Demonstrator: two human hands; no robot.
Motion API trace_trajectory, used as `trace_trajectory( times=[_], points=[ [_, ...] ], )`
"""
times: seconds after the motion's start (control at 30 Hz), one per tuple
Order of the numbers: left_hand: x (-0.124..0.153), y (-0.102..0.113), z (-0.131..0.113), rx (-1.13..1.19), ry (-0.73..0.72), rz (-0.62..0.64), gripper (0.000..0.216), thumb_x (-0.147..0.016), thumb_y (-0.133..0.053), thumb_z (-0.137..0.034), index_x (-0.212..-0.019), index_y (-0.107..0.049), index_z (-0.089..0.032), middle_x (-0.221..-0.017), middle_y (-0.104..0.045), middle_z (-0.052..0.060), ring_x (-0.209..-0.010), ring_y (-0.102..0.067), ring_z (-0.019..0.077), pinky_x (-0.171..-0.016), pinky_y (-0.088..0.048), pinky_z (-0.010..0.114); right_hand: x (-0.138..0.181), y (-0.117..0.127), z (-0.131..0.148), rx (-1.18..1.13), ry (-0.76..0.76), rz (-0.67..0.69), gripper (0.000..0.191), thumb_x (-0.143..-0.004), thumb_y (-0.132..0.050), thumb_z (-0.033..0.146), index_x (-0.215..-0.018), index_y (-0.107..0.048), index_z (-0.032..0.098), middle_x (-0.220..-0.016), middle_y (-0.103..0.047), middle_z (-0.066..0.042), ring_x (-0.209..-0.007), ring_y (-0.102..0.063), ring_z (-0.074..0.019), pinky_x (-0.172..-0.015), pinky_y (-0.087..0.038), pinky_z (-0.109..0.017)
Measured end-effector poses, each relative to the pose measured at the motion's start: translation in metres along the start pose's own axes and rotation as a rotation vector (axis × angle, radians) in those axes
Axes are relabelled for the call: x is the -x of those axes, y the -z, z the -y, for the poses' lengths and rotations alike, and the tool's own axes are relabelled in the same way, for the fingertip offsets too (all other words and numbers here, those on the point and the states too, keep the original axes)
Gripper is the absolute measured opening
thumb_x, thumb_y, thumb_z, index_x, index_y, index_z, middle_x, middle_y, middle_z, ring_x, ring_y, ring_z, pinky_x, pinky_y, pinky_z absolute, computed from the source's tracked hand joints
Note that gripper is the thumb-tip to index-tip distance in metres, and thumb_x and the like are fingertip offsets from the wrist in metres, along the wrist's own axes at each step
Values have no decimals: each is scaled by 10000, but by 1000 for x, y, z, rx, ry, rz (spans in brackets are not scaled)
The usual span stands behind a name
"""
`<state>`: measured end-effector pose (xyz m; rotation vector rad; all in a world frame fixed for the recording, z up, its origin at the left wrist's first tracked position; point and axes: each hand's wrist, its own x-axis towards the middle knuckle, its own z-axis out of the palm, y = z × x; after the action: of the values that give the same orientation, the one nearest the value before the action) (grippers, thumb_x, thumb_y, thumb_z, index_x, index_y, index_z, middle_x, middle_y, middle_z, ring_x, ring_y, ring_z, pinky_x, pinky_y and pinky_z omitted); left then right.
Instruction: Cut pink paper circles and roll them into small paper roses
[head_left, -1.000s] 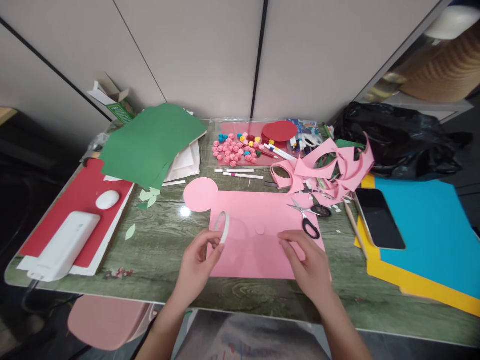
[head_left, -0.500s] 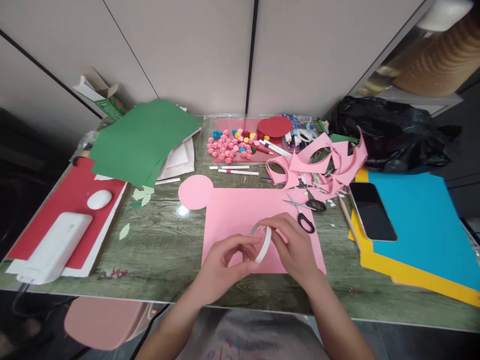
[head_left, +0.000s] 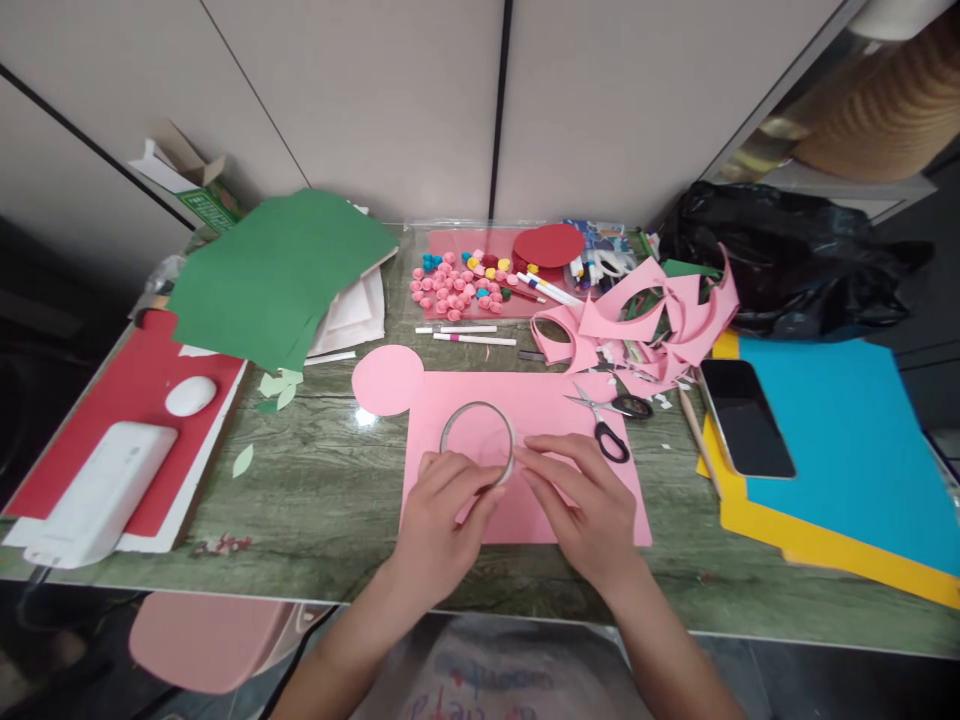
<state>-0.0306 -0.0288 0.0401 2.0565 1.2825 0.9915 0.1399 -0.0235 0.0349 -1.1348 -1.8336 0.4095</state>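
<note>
My left hand (head_left: 442, 510) pinches the lower edge of a thin roll of tape (head_left: 478, 407), pale on its outside, which is tilted so that its round opening faces me. At the roll's right side are the fingertips of my right hand (head_left: 581, 495), bent close together against its outer edge; whether a loose tape end is between them is too small to see. Beneath both hands lies a pink sheet (head_left: 450, 390). A pink paper circle (head_left: 388, 380) overlaps its upper left corner. Scissors with black handles (head_left: 611, 430) rest partly spread on the sheet's right side.
Behind are a tray of small pink rolled flowers (head_left: 450, 290), markers (head_left: 474, 340) and pink paper offcuts (head_left: 622, 310). Green sheets (head_left: 277, 270) and a white power bank-like block (head_left: 105, 490) lie left. To the right are a phone (head_left: 746, 415), a pencil (head_left: 697, 435) and blue sheets (head_left: 840, 430).
The tape roll has turned from nearly edge-on to facing me and shifted left. My right hand has moved from its top edge to its right side; my left hand still holds it.
</note>
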Motion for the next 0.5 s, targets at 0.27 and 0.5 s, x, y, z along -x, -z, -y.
trace_trajectory(
  times=[0.27, 0.5],
  points=[
    [1, -4, 1, -177, -44, -32, 144, -834, -535, -151, -954, -607, -183, -724, -599, 16, -697, -512, 141, -682, -348, 312, -2, -5, 2, -23, -126, -1, 155, -773, -636, 93, -867, -637, 215, -904, -639, -36, -887, -599, -172, -796, -492, -341],
    [1, -4, 1, -218, -62, -53, 157, -824, -549, -135, -966, -597, -181, -724, -598, 13, -694, -505, 139, -677, -331, 315, 0, -9, 2, 24, -132, -41, 296, -781, -639, 107, -1054, -623, 219, -1003, -627, -63, -943, -584, -187, -830, -485, -360]
  ],
)
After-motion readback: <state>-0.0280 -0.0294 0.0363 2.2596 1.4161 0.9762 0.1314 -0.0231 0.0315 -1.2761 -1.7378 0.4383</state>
